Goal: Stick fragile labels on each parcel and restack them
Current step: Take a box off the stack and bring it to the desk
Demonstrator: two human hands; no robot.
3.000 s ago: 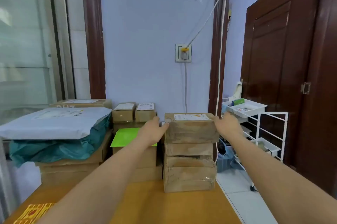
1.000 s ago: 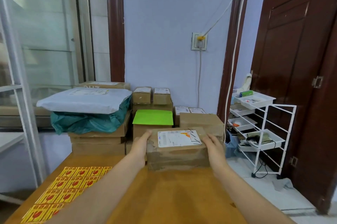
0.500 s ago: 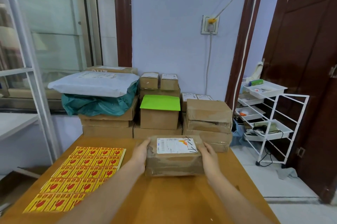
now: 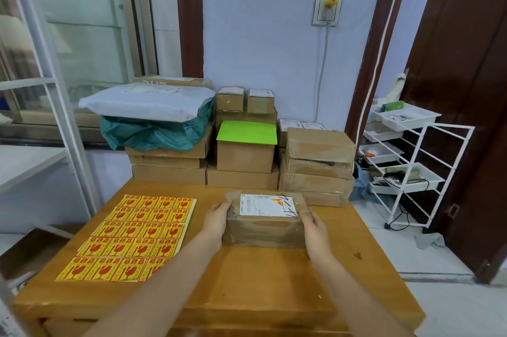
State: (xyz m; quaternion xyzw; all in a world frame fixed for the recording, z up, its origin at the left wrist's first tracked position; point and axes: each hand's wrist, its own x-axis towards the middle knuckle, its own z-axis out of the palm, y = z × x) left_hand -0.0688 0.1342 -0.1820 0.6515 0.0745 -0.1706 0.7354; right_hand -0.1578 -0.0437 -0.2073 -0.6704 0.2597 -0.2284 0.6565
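Observation:
A taped brown parcel (image 4: 264, 227) with a white shipping label on top sits on the wooden table (image 4: 247, 281), near its middle. My left hand (image 4: 216, 222) holds its left end and my right hand (image 4: 315, 232) holds its right end, fingers wrapped on the sides. A sheet of yellow-and-red fragile labels (image 4: 137, 235) lies flat on the table to the left of the parcel. Behind the parcel, at the table's far right, stands a stack of brown parcels (image 4: 318, 166).
More boxes line the table's far edge: one with a green sheet on top (image 4: 247, 133), small boxes behind it (image 4: 244, 99), and a white and teal bagged bundle (image 4: 153, 117) on flat cartons. A white wire shelf rack (image 4: 406, 161) stands right, beside a dark door.
Both hands lifted the top parcel off the right stack, carried it toward me and lowered it to the table's middle. The view tilted down, bringing the label sheet into sight.

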